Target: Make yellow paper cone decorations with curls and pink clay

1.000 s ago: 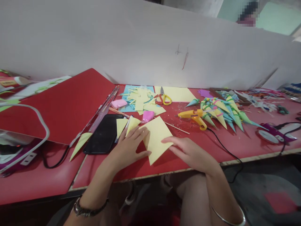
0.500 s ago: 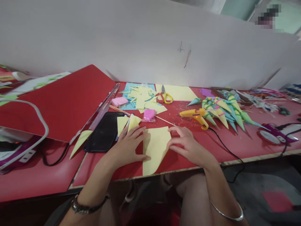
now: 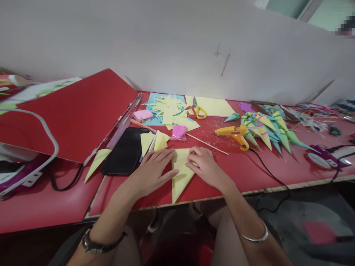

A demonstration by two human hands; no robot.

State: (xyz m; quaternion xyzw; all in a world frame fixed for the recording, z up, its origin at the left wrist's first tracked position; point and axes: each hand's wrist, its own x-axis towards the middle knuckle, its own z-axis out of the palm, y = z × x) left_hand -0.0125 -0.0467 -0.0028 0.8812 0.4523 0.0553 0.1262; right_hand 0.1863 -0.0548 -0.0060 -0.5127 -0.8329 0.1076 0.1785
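A pale yellow paper (image 3: 179, 181) lies at the table's front edge, its right side turned over and its lower end narrowed to a point. My left hand (image 3: 155, 173) rests flat with fingers spread, the fingertips and thumb on the paper's left edge. On the paper's upper right, my right hand (image 3: 205, 165) has its fingers curled together on the turned-over side. Beyond my left hand are folded yellow pieces (image 3: 160, 141) and a black phone (image 3: 123, 153). A pink packet (image 3: 179, 132) and a thin stick (image 3: 208, 143) lie just behind the paper.
An orange glue gun (image 3: 233, 132) with a black cord lies right, beside a pile of paper cones (image 3: 273, 129). Scissors (image 3: 198, 112) and yellow paper strips (image 3: 168, 107) are at the back. A large red board (image 3: 91, 114) stands left, near a single yellow cone (image 3: 97, 162).
My right hand has moved left over the paper, carrying its right side inward, and the fingers have closed. The paper's lower end is now pointed. My left hand stays on the left edge.
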